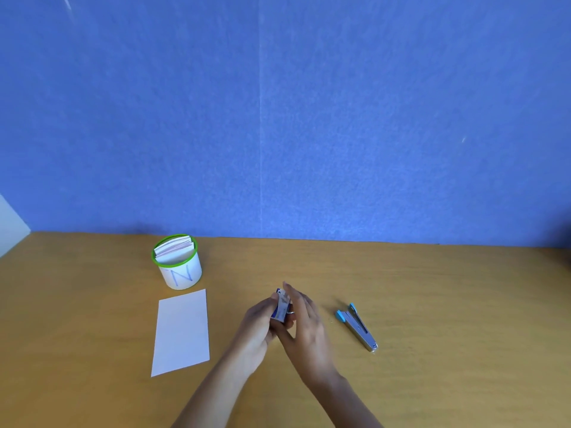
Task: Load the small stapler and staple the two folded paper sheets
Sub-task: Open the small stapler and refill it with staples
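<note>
- staple box (281, 307) is clasped in the left grip (262, 322); the right grip (304, 322) is laid straight-fingered against it.
- small stapler (358, 327) is seen on the bench (448, 304), nearest the right grip, blue end slanted toward it.

The only thing I can read is a large blue letter N, handwritten on the white side of the cup (180, 273). The print on the small box (281, 308) I hold is too blurred to read.
</note>
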Motion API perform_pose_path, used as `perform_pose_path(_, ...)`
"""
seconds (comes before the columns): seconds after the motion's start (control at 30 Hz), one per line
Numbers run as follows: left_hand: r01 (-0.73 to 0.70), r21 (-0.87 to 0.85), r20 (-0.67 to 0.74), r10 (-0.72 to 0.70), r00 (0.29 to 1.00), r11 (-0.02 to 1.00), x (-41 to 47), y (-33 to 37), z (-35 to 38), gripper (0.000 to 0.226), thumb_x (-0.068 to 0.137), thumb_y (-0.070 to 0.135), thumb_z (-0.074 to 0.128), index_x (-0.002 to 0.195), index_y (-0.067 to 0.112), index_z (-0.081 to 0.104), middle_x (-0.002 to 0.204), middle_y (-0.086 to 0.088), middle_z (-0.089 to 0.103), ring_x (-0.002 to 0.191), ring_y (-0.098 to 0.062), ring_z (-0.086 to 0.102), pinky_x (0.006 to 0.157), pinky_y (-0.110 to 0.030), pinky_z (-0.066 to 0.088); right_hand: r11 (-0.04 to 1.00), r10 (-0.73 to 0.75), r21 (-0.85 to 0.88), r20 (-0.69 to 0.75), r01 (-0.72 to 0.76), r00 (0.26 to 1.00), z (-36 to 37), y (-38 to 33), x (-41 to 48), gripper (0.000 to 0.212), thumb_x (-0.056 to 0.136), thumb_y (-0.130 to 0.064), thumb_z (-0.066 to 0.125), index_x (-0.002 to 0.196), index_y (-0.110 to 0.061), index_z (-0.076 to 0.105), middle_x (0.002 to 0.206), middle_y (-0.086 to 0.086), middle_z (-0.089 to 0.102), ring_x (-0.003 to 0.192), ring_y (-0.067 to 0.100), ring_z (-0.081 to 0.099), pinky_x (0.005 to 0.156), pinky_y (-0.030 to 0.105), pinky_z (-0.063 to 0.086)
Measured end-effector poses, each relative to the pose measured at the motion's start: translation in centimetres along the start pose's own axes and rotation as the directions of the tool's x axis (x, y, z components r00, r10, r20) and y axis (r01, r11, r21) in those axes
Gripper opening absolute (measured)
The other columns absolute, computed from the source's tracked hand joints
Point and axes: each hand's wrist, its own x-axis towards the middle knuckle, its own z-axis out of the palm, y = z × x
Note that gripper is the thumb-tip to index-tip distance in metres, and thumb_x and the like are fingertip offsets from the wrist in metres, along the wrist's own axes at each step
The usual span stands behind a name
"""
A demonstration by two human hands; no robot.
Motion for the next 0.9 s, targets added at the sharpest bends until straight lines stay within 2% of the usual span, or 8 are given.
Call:
perform_pose_path(0.23, -0.086, 0.09, 0.066, 0.08, 0.995, 0.992, -1.6, -0.2, 1.0, 0.034, 0.099, 0.022, 0.044, 0.105, -0.002, 0.067, 0.087, -0.009, 0.067, 0.072, -0.02, 0.056, 0.073, -0.026, 0.049, 0.98, 0.127, 0.159, -0.027, -0.121, 0.992, -0.7, -0.3, -0.8, 0.07, 0.083, -0.013, 0.063, 0.132, -0.045, 0.024, 0.129, -0.014, 0.044, 0.11, -0.007, 0.046, 0.082, 0.002, 0.038)
perform_pose_path(0.3, -0.119, 0.133, 0.093, 0.107, 0.99, 0.984, -2.0, -0.1, 1.4, 0.033, 0.099, 0.022, 0.045, 0.106, -0.003, 0.067, 0.087, -0.008, 0.067, 0.077, -0.021, 0.056, 0.075, -0.026, 0.049, 0.97, 0.123, 0.215, -0.049, -0.11, 0.991, -0.6, -0.5, -1.3, 0.07, 0.084, -0.006, 0.058, 0.134, -0.042, 0.025, 0.135, -0.008, 0.04, 0.112, -0.004, 0.045, 0.082, 0.008, 0.044)
perform_pose_path(0.43, -0.096, 0.132, 0.117, 0.081, 0.99, 0.987, -2.5, -0.1, 1.7, 0.033, 0.099, 0.02, 0.045, 0.107, -0.004, 0.066, 0.091, -0.011, 0.067, 0.082, -0.022, 0.06, 0.077, -0.026, 0.049, 0.909, 0.219, 0.363, 0.0, -0.204, 0.976, 0.1, -0.3, -2.0, 0.065, 0.091, -0.006, 0.049, 0.141, -0.036, 0.019, 0.145, -0.004, 0.033, 0.13, 0.014, 0.041, 0.103, 0.038, 0.043)
perform_pose_path(0.57, -0.107, 0.159, 0.117, 0.089, 0.989, 0.981, -2.3, 0.2, 0.9, 0.032, 0.099, 0.018, 0.044, 0.109, -0.004, 0.065, 0.091, -0.012, 0.066, 0.075, -0.019, 0.056, 0.078, -0.029, 0.045, 0.866, 0.224, 0.426, 0.136, -0.261, 0.965, -1.0, 0.2, -1.6, 0.077, 0.085, -0.009, 0.064, 0.136, -0.04, 0.016, 0.135, -0.001, 0.042, 0.121, 0.007, 0.048, 0.095, 0.021, 0.047)
perform_pose_path(0.63, -0.133, 0.23, 0.105, 0.111, 0.988, 0.964, -2.0, 0.4, 0.2, 0.029, 0.099, 0.018, 0.045, 0.115, 0.004, 0.065, 0.082, 0.0, 0.068, 0.067, -0.012, 0.056, 0.078, -0.028, 0.045, 0.848, 0.196, 0.442, 0.253, -0.293, 0.947, -2.1, 0.8, -1.0, 0.084, 0.08, -0.021, 0.074, 0.14, -0.033, 0.017, 0.136, -0.009, 0.038, 0.122, -0.003, 0.044, 0.095, 0.015, 0.044)
perform_pose_path(0.73, -0.159, 0.337, 0.086, 0.137, 0.987, 0.928, -1.7, 0.3, -0.5, 0.027, 0.099, 0.017, 0.046, 0.119, 0.023, 0.063, 0.084, 0.007, 0.067, 0.063, -0.011, 0.055, 0.07, -0.024, 0.048, 0.809, 0.268, 0.46, 0.267, -0.367, 0.926, -3.9, 0.8, 0.3, 0.056, 0.083, -0.033, 0.07, 0.131, -0.035, 0.041, 0.129, -0.014, 0.053, 0.114, -0.003, 0.054, 0.092, 0.018, 0.047)
perform_pose_path(0.8, -0.184, 0.393, 0.108, 0.154, 0.982, 0.901, -1.7, 0.2, -0.6, 0.029, 0.098, 0.017, 0.048, 0.119, 0.03, 0.063, 0.095, 0.004, 0.066, 0.067, -0.015, 0.055, 0.073, -0.025, 0.05, 0.839, 0.315, 0.406, 0.18, -0.362, 0.932, -4.6, 0.6, 1.3, 0.026, 0.089, -0.022, 0.064, 0.113, -0.031, 0.06, 0.11, -0.009, 0.068, 0.097, 0.001, 0.064, 0.082, 0.015, 0.049)
perform_pose_path(0.9, -0.246, 0.445, 0.137, 0.206, 0.969, 0.861, -1.9, -0.2, -0.6, 0.031, 0.089, 0.018, 0.063, 0.117, 0.031, 0.064, 0.091, 0.009, 0.068, 0.068, -0.012, 0.059, 0.075, -0.024, 0.05, 0.881, 0.337, 0.312, 0.112, -0.355, 0.935, -4.9, 0.5, 1.8, 0.019, 0.088, -0.011, 0.064, 0.104, -0.02, 0.069, 0.091, -0.008, 0.073, 0.08, 0.0, 0.066, 0.072, 0.009, 0.048)
